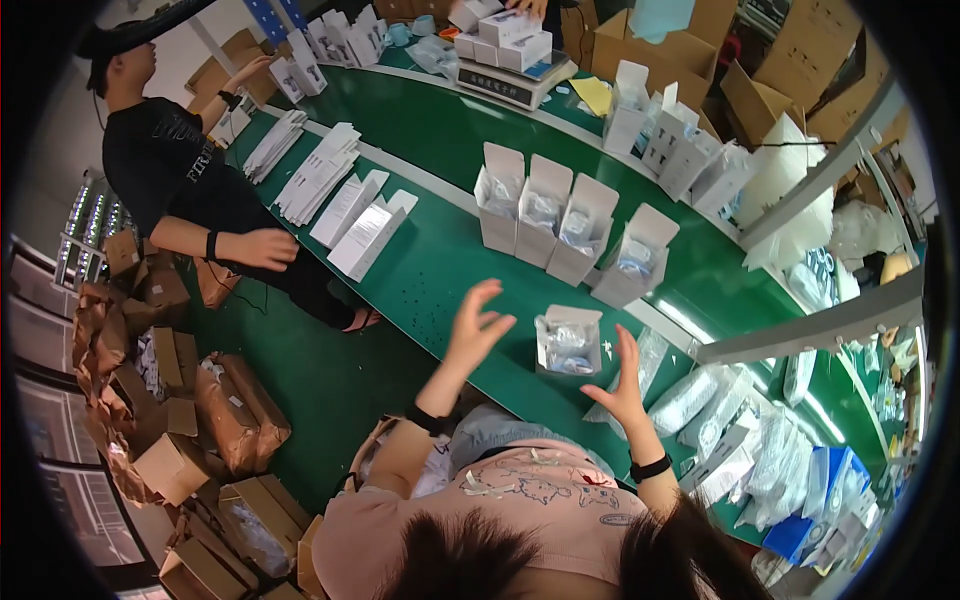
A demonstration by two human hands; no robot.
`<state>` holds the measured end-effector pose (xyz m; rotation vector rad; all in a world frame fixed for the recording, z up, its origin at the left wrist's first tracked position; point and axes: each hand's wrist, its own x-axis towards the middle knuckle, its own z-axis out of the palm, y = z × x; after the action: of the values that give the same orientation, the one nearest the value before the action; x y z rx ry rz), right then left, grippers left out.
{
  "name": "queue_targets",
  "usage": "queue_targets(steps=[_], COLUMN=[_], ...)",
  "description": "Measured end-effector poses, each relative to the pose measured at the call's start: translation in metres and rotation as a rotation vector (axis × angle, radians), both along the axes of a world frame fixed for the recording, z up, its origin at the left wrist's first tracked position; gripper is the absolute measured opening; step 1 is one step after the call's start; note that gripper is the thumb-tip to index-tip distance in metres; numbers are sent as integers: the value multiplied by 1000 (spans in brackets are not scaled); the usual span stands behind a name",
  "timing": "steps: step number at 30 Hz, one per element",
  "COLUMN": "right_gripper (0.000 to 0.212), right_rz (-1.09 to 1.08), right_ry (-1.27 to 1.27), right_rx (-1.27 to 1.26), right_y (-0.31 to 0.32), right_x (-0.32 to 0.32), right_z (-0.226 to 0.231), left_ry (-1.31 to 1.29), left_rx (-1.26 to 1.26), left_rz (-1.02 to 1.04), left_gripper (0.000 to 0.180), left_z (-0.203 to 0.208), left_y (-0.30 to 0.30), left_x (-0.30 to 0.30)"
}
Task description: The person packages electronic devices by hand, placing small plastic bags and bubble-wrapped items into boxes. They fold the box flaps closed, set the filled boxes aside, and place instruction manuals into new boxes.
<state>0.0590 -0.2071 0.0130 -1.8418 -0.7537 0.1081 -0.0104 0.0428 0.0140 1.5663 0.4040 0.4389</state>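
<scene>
An opened white box stands upright on the green table right in front of me, with clear plastic-wrapped contents showing at its top. To its left, my left hand hangs in the air, fingers apart and holding nothing. My right hand is just right of the box, thumb and fingers spread, also with nothing in it. Whether its fingertips touch the box I cannot tell. Beyond the hands, several white boxes stand in a row with raised lids and bagged items inside.
Left along the table lie two white boxes and stacks of flat cartons. Plastic-bagged items crowd the right. A green conveyor runs behind, with a scale bearing boxes. A co-worker stands left; cardboard boxes cover the floor.
</scene>
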Motion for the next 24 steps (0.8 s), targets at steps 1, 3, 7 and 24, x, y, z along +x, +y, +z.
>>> queue_targets(steps=[1, 3, 7, 24], right_gripper=[79, 90, 91, 56], right_rz=[-6, 17, 130, 15], right_ry=[-10, 96, 241, 679], right_rx=[1, -49, -165, -35], right_y=[-2, 1, 19, 116], right_x=[0, 2, -7, 38], right_z=[-9, -32, -85, -75], left_ry=[65, 106, 295, 1036], left_rx=[144, 519, 887, 975], left_rz=[64, 184, 541, 282], left_gripper=[55, 61, 68, 85], left_z=[-2, -2, -50, -55], left_y=[29, 100, 271, 331], left_x=[4, 15, 24, -10])
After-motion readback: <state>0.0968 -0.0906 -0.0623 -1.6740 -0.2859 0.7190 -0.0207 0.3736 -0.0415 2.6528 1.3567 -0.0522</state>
